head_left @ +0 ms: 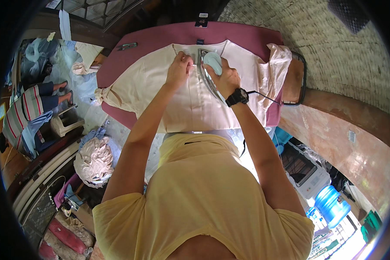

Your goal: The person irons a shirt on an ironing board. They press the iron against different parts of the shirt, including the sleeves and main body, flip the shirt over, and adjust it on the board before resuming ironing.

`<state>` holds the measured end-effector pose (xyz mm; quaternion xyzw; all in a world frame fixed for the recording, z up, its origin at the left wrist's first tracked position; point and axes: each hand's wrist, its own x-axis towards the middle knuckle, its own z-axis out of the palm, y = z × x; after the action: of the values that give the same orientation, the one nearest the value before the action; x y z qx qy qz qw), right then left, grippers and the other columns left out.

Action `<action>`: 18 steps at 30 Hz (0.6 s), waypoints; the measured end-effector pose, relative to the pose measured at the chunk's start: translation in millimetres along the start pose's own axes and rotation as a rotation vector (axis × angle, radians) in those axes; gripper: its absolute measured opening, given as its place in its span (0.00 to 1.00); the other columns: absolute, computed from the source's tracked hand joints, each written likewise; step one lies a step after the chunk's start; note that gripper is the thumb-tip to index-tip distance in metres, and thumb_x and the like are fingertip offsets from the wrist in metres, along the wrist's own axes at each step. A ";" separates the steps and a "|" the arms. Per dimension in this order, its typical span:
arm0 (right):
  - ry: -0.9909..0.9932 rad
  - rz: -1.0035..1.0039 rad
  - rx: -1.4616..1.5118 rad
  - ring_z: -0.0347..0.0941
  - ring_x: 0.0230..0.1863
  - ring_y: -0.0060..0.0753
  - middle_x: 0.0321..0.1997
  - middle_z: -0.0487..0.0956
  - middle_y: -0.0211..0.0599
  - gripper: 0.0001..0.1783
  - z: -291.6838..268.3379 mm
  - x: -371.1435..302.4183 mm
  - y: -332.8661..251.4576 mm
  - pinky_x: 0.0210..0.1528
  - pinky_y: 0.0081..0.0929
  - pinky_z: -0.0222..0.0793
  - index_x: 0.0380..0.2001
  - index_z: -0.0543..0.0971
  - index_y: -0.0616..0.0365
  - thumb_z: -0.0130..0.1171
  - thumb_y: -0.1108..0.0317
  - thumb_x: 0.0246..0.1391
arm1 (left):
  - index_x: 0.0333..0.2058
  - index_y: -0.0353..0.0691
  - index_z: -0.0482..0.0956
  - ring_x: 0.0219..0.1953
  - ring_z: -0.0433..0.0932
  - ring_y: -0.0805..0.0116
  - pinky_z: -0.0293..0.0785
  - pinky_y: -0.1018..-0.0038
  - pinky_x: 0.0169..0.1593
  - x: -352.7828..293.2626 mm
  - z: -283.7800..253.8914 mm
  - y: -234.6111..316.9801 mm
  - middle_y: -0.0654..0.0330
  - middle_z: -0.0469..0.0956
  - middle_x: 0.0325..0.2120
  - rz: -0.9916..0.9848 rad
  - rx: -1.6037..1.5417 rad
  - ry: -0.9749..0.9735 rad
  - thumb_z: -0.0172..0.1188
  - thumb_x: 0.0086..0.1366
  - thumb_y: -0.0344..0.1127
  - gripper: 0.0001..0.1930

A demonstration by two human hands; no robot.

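A cream long-sleeved shirt (145,93) lies spread across a maroon padded ironing surface (160,35), its collar end away from me. My right hand (226,80) is wrapped round a clothes iron (213,61), which rests on the upper middle of the shirt beside the front strip. With fingers pinched together, my left hand (180,69) grips the shirt's fabric near the collar, just left of the iron's tip. One sleeve (279,58) is bunched at the right edge; the other stretches toward the lower left.
Small thread snips (127,46) lie on the padding's far left, and a dark label (201,21) at its far edge. A wire-framed stand (298,80) adjoins the right side. Piled clothes (95,158) and another person (32,102) are at left; a blue water jug (332,206) is lower right.
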<state>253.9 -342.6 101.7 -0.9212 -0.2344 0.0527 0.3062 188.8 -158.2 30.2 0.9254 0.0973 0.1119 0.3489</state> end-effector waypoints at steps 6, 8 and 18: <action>-0.150 0.044 0.180 0.78 0.38 0.62 0.34 0.81 0.57 0.33 -19.2 12.2 1.2 0.42 0.50 0.74 0.48 0.75 0.56 0.60 0.39 0.51 | 0.39 0.40 0.74 0.43 0.74 0.51 0.72 0.59 0.47 -7.8 -4.9 -3.0 0.54 0.74 0.42 0.166 -0.282 0.175 0.56 0.54 0.19 0.14; -0.192 0.044 0.161 0.78 0.38 0.60 0.35 0.81 0.57 0.32 -31.1 6.1 -7.4 0.43 0.49 0.74 0.47 0.76 0.56 0.60 0.40 0.51 | 0.40 0.39 0.75 0.44 0.73 0.49 0.70 0.58 0.50 6.6 -28.7 -23.9 0.53 0.75 0.43 0.172 -0.257 0.402 0.56 0.55 0.19 0.14; -0.275 -0.132 0.020 0.78 0.36 0.62 0.35 0.81 0.57 0.35 14.5 6.8 -50.3 0.41 0.50 0.74 0.56 0.72 0.56 0.59 0.43 0.52 | 0.26 0.49 0.81 0.40 0.73 0.63 0.68 0.60 0.45 65.9 -57.8 -84.5 0.69 0.77 0.30 -0.280 0.084 0.071 0.76 0.40 0.49 0.17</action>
<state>236.3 -296.2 120.0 -0.8847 -0.3335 0.1607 0.2833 227.2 -42.8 25.2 0.9120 0.2422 0.0909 0.3183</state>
